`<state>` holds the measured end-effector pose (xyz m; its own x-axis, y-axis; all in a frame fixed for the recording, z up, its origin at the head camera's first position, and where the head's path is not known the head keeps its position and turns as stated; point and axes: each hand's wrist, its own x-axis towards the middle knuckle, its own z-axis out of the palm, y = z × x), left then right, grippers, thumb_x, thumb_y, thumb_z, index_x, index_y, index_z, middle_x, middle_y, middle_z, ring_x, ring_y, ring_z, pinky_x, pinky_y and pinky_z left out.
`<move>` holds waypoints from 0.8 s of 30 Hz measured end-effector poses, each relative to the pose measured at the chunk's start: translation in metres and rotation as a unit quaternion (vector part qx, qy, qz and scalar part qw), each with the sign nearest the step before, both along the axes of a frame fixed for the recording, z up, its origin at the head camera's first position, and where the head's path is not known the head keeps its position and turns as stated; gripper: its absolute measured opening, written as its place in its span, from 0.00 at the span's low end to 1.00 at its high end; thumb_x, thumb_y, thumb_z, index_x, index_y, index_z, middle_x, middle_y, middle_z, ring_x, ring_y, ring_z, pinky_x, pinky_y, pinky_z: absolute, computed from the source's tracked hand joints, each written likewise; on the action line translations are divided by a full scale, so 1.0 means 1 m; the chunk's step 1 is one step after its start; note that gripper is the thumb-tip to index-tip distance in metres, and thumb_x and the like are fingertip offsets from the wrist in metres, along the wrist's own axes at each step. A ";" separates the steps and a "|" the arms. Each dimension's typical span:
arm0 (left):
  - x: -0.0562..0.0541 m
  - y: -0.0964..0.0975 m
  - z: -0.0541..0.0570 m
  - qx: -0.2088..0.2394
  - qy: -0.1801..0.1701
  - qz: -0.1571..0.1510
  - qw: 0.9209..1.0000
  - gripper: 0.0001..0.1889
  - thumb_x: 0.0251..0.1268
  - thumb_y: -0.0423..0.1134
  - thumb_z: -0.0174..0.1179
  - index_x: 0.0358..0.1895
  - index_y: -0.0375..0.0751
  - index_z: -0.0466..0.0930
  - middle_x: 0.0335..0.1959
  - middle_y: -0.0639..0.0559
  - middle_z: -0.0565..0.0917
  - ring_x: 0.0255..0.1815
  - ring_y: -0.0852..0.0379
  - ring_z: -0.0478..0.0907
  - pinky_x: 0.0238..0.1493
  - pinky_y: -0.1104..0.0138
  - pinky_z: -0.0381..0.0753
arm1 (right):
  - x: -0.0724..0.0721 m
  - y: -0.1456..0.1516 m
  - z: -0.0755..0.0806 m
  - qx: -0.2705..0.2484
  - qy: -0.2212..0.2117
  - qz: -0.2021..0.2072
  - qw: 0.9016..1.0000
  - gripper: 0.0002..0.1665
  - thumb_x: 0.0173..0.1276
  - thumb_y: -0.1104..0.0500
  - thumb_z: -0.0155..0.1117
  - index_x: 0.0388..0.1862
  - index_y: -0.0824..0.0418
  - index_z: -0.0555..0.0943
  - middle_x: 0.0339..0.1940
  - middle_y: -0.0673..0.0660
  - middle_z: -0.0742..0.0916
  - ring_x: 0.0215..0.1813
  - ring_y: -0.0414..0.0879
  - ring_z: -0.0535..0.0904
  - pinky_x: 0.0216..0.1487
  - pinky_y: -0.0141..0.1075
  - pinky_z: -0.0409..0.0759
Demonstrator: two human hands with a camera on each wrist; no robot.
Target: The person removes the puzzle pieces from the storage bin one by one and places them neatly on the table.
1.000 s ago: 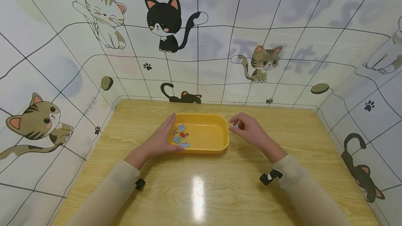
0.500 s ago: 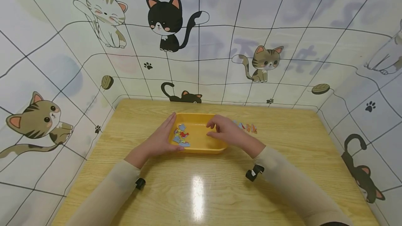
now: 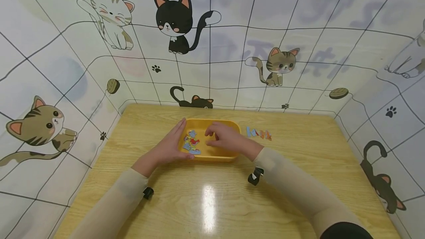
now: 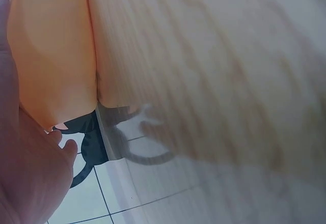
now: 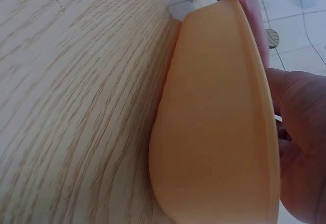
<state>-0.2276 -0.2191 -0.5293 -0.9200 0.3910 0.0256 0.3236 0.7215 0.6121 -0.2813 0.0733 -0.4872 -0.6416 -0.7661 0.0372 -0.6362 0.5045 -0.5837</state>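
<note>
A yellow plastic tray [image 3: 229, 156] stands on the wooden table. My left hand [image 3: 167, 145] holds its left end, with the thumb over the near rim and the fingers along the left side. In the left wrist view, that hand lies against the tray's outer wall [image 4: 53, 56]. Several flat jigsaw puzzle pieces [image 3: 192, 141], blue, red and yellow, lie inside at the left. Over the tray's right half is my right hand [image 3: 227, 137], fingers bent, a gap between thumb and forefinger, nothing visible between them. The right wrist view hides its fingertips behind the tray wall [image 5: 214, 117].
To the right of the tray, several blue, red and orange puzzle pieces [image 3: 259, 133] lie in a row on the table [image 3: 299, 146]. A cloth wall [image 3: 225, 47] printed with cats and grid lines rises behind the table and along both sides.
My right hand has moved left from the row of pieces, over the tray's right rim and into the space above its inside, uncovering the row. The left hand and the tray have stayed put.
</note>
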 end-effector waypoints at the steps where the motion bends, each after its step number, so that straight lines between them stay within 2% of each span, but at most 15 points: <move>1: 0.000 0.000 0.000 -0.001 -0.001 0.002 1.000 0.81 0.48 0.75 0.81 0.93 0.40 0.37 0.94 0.49 0.38 0.93 0.43 0.42 0.88 0.43 0.52 | 0.000 -0.003 -0.001 0.005 0.000 0.003 1.000 0.20 0.78 0.56 0.76 0.61 0.65 0.85 0.55 0.63 0.87 0.37 0.43 0.77 0.45 0.37 0.81; 9: 0.001 -0.001 0.001 0.001 0.006 -0.008 1.000 0.79 0.51 0.74 0.81 0.92 0.38 0.37 0.94 0.48 0.39 0.93 0.42 0.41 0.88 0.43 0.52 | -0.005 -0.027 -0.012 0.030 0.001 0.010 0.999 0.18 0.79 0.54 0.76 0.61 0.60 0.86 0.56 0.55 0.86 0.43 0.44 0.80 0.49 0.36 0.83; 16: 0.000 -0.002 0.000 -0.007 0.008 -0.007 1.000 0.79 0.51 0.76 0.79 0.92 0.38 0.37 0.94 0.48 0.38 0.93 0.41 0.41 0.87 0.42 0.53 | -0.012 -0.043 -0.025 0.031 -0.009 0.026 0.999 0.19 0.78 0.57 0.75 0.63 0.61 0.86 0.55 0.55 0.87 0.54 0.48 0.81 0.61 0.41 0.83; 24: 0.001 -0.002 0.001 -0.011 0.008 -0.017 1.000 0.79 0.52 0.77 0.78 0.92 0.37 0.36 0.94 0.45 0.38 0.93 0.42 0.39 0.87 0.42 0.53 | -0.016 -0.057 -0.033 0.057 0.011 0.031 0.998 0.20 0.77 0.58 0.76 0.63 0.60 0.86 0.52 0.54 0.87 0.53 0.46 0.82 0.60 0.38 0.84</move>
